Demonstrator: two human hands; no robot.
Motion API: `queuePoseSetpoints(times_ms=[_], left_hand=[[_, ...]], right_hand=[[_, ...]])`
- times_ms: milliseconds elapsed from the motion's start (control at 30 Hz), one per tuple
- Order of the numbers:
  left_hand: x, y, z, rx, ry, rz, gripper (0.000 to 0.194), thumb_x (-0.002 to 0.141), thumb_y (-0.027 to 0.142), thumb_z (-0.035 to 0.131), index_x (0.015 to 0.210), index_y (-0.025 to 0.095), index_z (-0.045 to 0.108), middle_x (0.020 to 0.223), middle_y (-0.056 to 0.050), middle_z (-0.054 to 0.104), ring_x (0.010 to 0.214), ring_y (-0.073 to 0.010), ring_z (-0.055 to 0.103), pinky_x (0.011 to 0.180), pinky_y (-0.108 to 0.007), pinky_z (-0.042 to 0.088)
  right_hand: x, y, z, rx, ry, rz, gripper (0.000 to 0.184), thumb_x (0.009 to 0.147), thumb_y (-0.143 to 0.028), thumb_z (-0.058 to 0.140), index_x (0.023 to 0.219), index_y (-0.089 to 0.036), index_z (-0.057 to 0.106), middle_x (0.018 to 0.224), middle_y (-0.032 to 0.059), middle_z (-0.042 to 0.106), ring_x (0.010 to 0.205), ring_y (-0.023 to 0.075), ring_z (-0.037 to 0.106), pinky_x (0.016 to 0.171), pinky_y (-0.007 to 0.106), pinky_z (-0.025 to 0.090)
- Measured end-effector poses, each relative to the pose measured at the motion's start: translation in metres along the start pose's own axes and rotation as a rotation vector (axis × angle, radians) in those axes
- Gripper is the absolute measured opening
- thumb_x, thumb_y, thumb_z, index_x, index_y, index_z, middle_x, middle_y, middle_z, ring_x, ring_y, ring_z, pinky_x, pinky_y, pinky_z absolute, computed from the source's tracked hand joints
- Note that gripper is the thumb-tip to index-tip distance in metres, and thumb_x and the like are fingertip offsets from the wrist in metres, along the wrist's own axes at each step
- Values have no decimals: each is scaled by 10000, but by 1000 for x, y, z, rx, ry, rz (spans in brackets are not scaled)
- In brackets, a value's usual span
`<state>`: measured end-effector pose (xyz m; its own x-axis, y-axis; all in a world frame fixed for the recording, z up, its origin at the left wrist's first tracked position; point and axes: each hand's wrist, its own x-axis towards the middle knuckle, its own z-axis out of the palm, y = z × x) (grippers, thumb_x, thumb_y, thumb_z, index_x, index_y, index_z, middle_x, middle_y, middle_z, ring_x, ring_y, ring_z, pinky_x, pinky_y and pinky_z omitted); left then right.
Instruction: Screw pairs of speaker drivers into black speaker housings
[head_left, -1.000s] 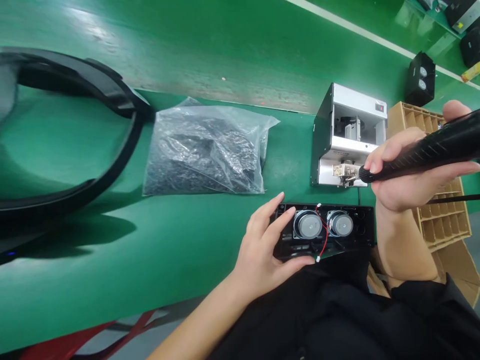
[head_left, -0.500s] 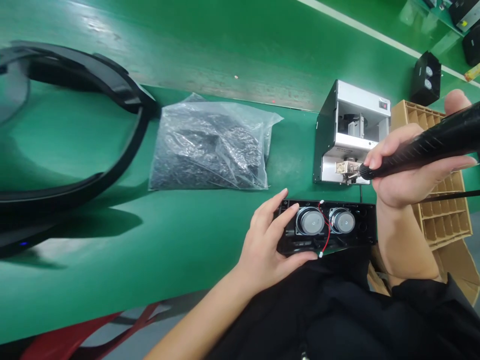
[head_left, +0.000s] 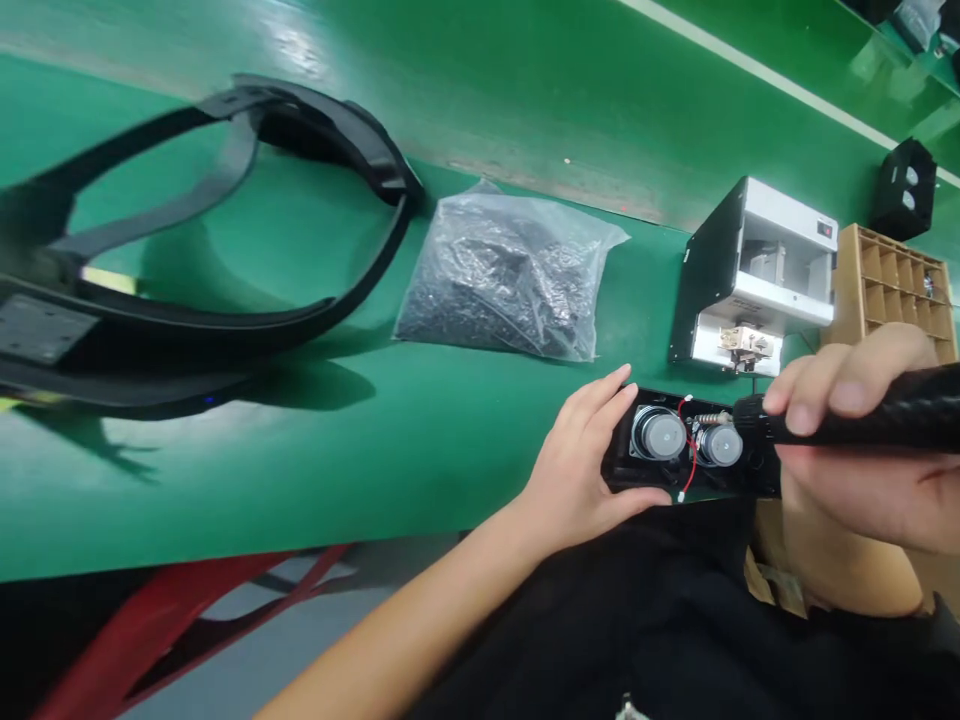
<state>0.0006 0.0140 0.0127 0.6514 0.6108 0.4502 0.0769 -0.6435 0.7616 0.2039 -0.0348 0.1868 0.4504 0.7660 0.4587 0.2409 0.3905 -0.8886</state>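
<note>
black screwdriver: moved since half a second ago; nose was at the silver machine, now over the black housing
black housing: on the green table at its near edge, right by the person's body; left end in left hand, right end partly hidden under right hand
housing look: long, shallow, black, open side up; left speaker unit and right speaker unit side by side, round, grey caps
red wire: curves between the units, white plug at each end
left hand grip: grasping housing end, thumb on near edge, fingers on far edge
right hand grip: wrapped round black screwdriver
silver bit: spring on it, points left, at far side of right speaker unit; contact cannot tell
silver machine: just beyond housing, black side panel
divided cardboard box: right of machine
clear plastic bag: left of machine, dark small pieces inside
black headgear: far left, on table
</note>
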Motion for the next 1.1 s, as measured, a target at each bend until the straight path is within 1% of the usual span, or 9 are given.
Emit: queuePoseSetpoints(times_ms=[100,167,333,433,500,600,900,1000,1100], left_hand=[[0,-2,2,-21,11,-4,1203,849,660,911,1755,218,257,1691,-310,492,1572,-461,524,1255,-675,482],[1,-2,3,-28,11,-8,1261,820,670,929,1767,232,221,1682,-302,510,1565,-461,534,1254,-674,488],[2,-3,4,-57,26,10,1316,812,709,907,1787,256,148,1683,-286,526,1565,-452,542,1255,-665,497],[2,-3,5,-75,38,7,1284,825,732,875,1786,249,174,1676,-281,538,1560,-445,550,1254,-651,506],[2,-3,5,-83,49,6,1264,835,744,855,1784,237,192,1671,-283,544,1557,-441,555,1255,-641,508],[1,-4,6,-88,61,9,1250,843,765,829,1781,226,203,1673,-284,542,1564,-435,547,1259,-634,506],[0,-4,9,-63,49,-15,1338,789,791,869,1787,245,164,1680,-275,541,1552,-445,558,1251,-647,507],[0,-5,9,-64,50,0,1308,809,812,834,1780,237,173,1670,-281,547,1553,-444,558,1245,-652,510],[1,-5,8,-61,47,15,1258,845,822,789,1775,227,185,1664,-284,548,1562,-438,551,1244,-649,512]], right_hand=[[-6,12,17,222,1,47,609,976,-843,518,1285,-361,726,720,-25,694,490,177,620,479,375,616],[-8,27,28,244,-27,50,624,947,-853,558,1262,-337,711,719,-20,715,497,181,645,484,367,618],[-10,60,43,319,-54,-144,793,949,-902,459,1290,-238,728,659,-4,676,409,162,577,382,328,539],[-9,69,41,308,-96,-151,786,942,-899,483,1288,-241,742,658,5,685,422,172,588,392,338,554],[-8,71,35,248,-176,-117,788,925,-917,486,1311,-277,735,667,10,706,443,189,609,407,355,570],[-7,72,29,168,-247,-88,804,923,-947,419,1332,-324,719,665,-2,709,448,191,617,420,350,571],[-8,75,27,114,-234,-82,836,935,-958,339,1356,-345,722,677,-5,699,439,187,599,438,366,584],[-10,77,28,144,-264,-84,836,928,-956,382,1372,-330,714,682,-3,707,447,187,614,437,361,588],[-14,81,31,153,-240,-169,859,886,-972,462,1367,-307,717,680,-2,712,440,183,619,413,347,575]])
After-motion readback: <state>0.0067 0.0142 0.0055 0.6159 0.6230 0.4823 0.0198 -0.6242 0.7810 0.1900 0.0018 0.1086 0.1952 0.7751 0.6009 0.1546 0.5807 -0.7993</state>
